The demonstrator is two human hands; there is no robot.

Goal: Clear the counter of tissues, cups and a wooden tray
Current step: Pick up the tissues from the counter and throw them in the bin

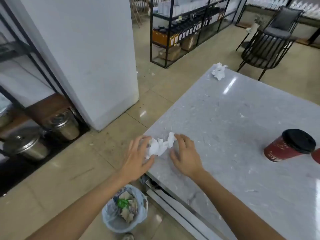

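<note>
A crumpled white tissue point(160, 145) lies at the near left corner of the grey marble counter point(233, 122). My left hand point(138, 156) is at the counter's edge with its fingers spread against the tissue's left side. My right hand point(186, 154) rests on the counter with its fingertips touching the tissue's right end. Neither hand has closed on it. A second crumpled tissue point(219, 71) sits at the far corner. A red paper cup with a black lid point(289, 145) stands at the right, and part of another red cup point(316, 155) shows at the frame's edge.
A bin lined with a pale bag point(124, 209), holding rubbish, stands on the floor below the counter's corner. A white pillar point(90, 58) rises at the left, with metal pots point(64, 123) beside it. Black shelving point(187, 28) and a dark chair point(266, 47) stand beyond the counter.
</note>
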